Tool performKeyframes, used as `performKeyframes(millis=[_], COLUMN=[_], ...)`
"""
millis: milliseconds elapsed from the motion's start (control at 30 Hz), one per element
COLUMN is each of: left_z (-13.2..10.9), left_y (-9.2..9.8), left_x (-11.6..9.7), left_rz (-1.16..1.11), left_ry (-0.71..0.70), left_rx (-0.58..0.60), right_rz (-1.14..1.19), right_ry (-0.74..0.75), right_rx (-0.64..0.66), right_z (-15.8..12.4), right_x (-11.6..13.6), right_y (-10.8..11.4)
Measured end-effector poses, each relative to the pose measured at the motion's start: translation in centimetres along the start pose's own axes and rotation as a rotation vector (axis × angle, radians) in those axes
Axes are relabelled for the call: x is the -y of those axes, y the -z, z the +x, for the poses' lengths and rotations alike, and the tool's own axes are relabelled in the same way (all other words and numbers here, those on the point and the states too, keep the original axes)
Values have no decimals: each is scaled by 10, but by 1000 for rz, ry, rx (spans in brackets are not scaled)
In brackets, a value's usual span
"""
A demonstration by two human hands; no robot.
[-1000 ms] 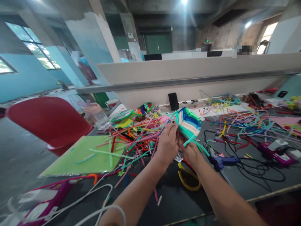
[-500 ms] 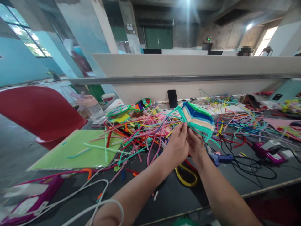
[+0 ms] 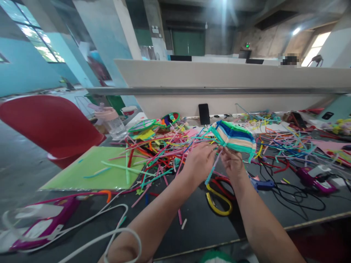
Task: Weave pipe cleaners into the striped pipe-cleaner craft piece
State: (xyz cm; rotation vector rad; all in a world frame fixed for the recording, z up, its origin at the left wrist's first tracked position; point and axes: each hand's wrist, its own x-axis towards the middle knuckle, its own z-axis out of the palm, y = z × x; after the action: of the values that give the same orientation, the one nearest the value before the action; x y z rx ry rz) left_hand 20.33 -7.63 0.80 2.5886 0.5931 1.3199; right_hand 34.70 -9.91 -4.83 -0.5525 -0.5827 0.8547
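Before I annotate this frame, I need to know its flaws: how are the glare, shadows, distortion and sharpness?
Head view: glare streaks at top centre, window panes washed out; head view: red chair looks stretched near the left edge; head view: dark shadow beside the right forearm; head view: striped piece reads clearly, but fingertip contact is hard to make out.

left grip (image 3: 200,162): just a plain bare hand
right grip (image 3: 233,163): same deal, bare fingers showing
left forearm (image 3: 161,210): bare, narrows toward the wrist
right forearm (image 3: 259,210): also bare, same taper
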Motion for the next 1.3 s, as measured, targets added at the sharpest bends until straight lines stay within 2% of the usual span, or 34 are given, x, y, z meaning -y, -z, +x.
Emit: performKeyframes(millis=[100, 267, 367, 467, 600, 700, 800, 867, 1000, 1133, 1300], left_z=[6, 9, 10, 13, 16, 16, 12, 7, -4, -12, -14], left_y=[16, 29, 28, 31, 44, 48, 37, 23, -8, -25, -26], left_x=[14, 25, 24, 27, 39, 41, 25, 7, -21, -24, -16], left_rz=[74, 148, 137, 100, 99, 173, 178, 109, 35, 120, 194], left_ry=[57, 83, 114, 183, 316, 318, 187, 75, -1, -17, 19], left_rx=[-160, -218, -209, -270, -331, -330, -303, -239, -52, 26, 3], right_rz=[-16, -28, -62, -58, 71, 136, 125, 107, 84, 66, 46], right_ry=[-26, -127, -136, -165, -203, -181, -138, -101, -61, -44, -71], right_rx=[95, 206, 187, 178, 168, 103, 76, 86, 68, 34, 52], right_z=[-5, -17, -19, -17, -12, -9, -8, -7, -8, -11, -15], right_x=[0, -2, -4, -4, 5, 11, 13, 12, 11, 10, 6], right_y=[-4, -10, -8, -3, -2, -3, -4, -5, -10, -13, -12])
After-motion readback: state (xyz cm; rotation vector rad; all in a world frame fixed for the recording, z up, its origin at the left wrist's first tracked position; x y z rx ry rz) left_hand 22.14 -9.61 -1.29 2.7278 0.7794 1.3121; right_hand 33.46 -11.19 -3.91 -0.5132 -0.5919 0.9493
